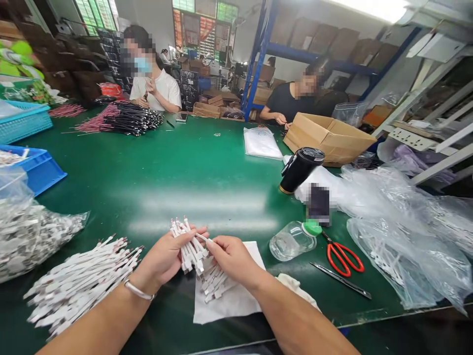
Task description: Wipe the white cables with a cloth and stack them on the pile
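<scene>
White cables (188, 246) partly hidden by the hands (166, 259), the dark item (319, 203) beyond them pixelated past telling

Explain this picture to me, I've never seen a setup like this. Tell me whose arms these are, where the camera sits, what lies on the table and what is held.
These are a person's own bare arms, filmed by a camera worn on their head, looking forward and down. The left hand holds a bundle of flat white strips, and the right hand pinches one white strip. On the green workbench lie a loose pile of similar strips, red-handled steel scissors, a clear jar with a green lid and a black tumbler. Across the bench sit a masked co-worker in a white shirt and a co-worker in a black shirt.
</scene>
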Action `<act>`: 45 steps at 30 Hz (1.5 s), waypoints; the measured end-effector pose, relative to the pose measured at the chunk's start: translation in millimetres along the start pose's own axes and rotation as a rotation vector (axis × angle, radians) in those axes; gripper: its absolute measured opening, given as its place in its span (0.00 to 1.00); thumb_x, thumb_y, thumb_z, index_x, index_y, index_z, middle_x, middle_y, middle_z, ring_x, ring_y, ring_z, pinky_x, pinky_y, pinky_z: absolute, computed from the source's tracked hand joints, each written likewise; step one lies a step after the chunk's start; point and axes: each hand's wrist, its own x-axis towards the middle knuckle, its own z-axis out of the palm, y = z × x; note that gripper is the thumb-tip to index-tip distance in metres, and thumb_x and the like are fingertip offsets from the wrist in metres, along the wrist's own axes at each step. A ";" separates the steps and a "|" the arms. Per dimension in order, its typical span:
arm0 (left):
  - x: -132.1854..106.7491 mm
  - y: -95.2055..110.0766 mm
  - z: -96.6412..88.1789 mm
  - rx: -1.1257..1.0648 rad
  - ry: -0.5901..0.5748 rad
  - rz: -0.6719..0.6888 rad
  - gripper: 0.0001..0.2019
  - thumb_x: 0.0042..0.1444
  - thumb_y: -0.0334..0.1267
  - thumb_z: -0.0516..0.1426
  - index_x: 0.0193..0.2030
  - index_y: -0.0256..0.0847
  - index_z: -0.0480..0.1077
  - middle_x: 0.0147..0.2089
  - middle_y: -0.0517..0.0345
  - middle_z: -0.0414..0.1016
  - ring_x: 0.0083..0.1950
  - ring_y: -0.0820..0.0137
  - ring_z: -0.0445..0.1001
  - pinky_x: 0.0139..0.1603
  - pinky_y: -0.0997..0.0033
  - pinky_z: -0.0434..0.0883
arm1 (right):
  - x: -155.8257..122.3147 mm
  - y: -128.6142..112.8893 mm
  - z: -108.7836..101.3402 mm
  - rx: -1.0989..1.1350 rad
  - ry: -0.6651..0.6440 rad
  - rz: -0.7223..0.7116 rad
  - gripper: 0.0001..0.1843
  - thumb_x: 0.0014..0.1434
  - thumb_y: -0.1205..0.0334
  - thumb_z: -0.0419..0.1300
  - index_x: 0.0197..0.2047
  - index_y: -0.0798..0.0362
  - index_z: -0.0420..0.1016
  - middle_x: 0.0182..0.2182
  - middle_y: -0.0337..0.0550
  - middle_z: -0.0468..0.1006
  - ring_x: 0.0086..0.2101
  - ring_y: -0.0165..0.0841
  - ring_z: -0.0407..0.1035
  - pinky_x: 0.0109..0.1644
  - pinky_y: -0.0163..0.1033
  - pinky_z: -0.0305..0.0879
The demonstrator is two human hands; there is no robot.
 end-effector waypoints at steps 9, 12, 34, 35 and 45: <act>2.4 2.5 1.8 -0.013 0.019 0.043 0.12 0.56 0.21 0.52 0.46 0.33 0.68 0.47 0.44 0.76 0.42 0.66 0.78 0.39 0.70 0.77 | 0.6 3.5 3.2 0.031 -0.008 0.033 0.19 0.60 0.50 0.49 0.25 0.53 0.66 0.19 0.35 0.67 0.22 0.28 0.66 0.24 0.30 0.56; 0.5 2.8 5.7 -0.018 0.039 0.028 0.12 0.57 0.22 0.51 0.45 0.33 0.68 0.49 0.44 0.75 0.46 0.65 0.77 0.39 0.71 0.77 | -0.6 3.9 4.2 0.046 -0.024 0.046 0.19 0.60 0.50 0.49 0.24 0.52 0.65 0.20 0.35 0.67 0.22 0.28 0.66 0.24 0.30 0.56; 2.3 0.0 1.0 0.027 -0.009 0.062 0.10 0.54 0.22 0.54 0.42 0.34 0.68 0.46 0.42 0.76 0.45 0.62 0.77 0.45 0.64 0.76 | -1.2 5.9 2.3 -0.005 0.003 0.020 0.22 0.61 0.49 0.49 0.23 0.53 0.70 0.20 0.36 0.69 0.24 0.28 0.61 0.26 0.31 0.54; 2.0 0.1 1.4 0.027 -0.007 0.061 0.10 0.54 0.22 0.54 0.42 0.34 0.69 0.46 0.42 0.76 0.45 0.62 0.77 0.45 0.64 0.76 | -1.3 5.6 2.1 -0.007 0.002 0.020 0.22 0.61 0.50 0.49 0.23 0.53 0.70 0.19 0.37 0.69 0.24 0.28 0.61 0.26 0.31 0.54; -0.9 2.9 4.1 0.046 -0.021 0.027 0.10 0.55 0.24 0.54 0.45 0.33 0.69 0.48 0.42 0.75 0.47 0.62 0.76 0.42 0.68 0.77 | -2.1 2.1 1.0 -0.019 -0.007 0.026 0.22 0.61 0.51 0.47 0.23 0.54 0.71 0.21 0.38 0.71 0.24 0.28 0.62 0.28 0.32 0.55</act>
